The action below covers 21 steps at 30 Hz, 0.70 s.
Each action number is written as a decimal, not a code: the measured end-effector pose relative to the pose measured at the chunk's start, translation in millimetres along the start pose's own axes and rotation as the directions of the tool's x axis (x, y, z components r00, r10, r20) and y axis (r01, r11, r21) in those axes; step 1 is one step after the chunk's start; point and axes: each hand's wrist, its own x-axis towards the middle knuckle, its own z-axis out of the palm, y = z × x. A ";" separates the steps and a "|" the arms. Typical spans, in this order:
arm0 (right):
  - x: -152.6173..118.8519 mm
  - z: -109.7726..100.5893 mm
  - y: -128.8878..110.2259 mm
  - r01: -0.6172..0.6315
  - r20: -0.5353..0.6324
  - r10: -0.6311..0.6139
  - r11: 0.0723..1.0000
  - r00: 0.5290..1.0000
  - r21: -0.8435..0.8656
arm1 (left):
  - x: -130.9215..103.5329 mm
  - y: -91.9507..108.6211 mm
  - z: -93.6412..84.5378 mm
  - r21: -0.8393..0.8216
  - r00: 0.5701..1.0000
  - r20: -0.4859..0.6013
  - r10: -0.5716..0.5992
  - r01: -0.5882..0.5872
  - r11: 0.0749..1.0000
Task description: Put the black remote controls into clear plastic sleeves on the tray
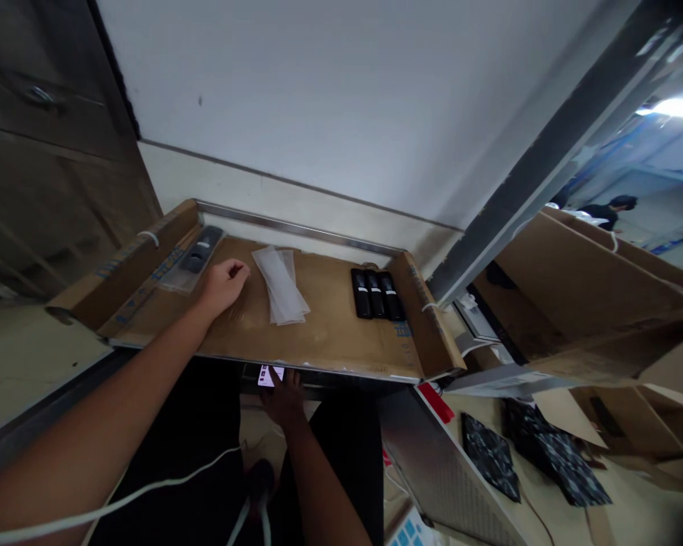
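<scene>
A pale wall [319,91] stands in front of me, and against its foot is my table [330,345], lined with cardboard that turns up at both ends. My left arm [130,402] slants in from the lower left, its wrist bent over the cardboard; my right arm [327,481] comes up from below, staying under the table's front edge. My left hand [221,287] has its fingers curled inward, and I cannot tell whether they pinch anything. My right hand [284,398] has its fingers over a lit screen, but whether they grip it or only touch it I cannot tell.

The clear sleeves [284,292] lie in an overlapping pile just right of my left fingers, too merged to count. Just to their left is one clear bag [177,279] with one dark device [198,258] in it. Three black devices [377,296] lie side by side near the table's right end, well apart from both hands. The one lit screen [269,375] is at my right fingertips. Smallest are the white labels [376,290], one on each black device.
</scene>
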 end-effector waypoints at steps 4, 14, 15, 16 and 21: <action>0.0 0.4 0.3 0.002 -0.005 -0.002 1.000 1.000 -0.008 | -0.1 1.3 -0.7 0.008 1.000 -0.006 0.004 -0.004 1.000; -5.3 4.9 7.8 0.039 0.004 -0.039 0.999 0.999 0.001 | 0.1 0.8 0.3 -0.013 1.000 -0.001 -0.026 0.026 1.000; -4.2 4.8 7.3 0.040 -0.002 -0.040 0.999 0.999 0.003 | 0.2 0.5 0.2 -0.018 1.000 0.001 -0.020 0.020 1.000; -3.0 4.7 6.6 0.045 -0.012 -0.045 0.999 0.999 0.007 | 0.2 0.3 0.1 -0.021 1.000 0.002 -0.012 0.012 1.000; 2.3 6.6 2.8 0.033 -0.027 -0.032 0.999 0.999 0.030 | 0.1 0.7 -0.9 -0.020 1.000 0.001 0.003 -0.003 1.000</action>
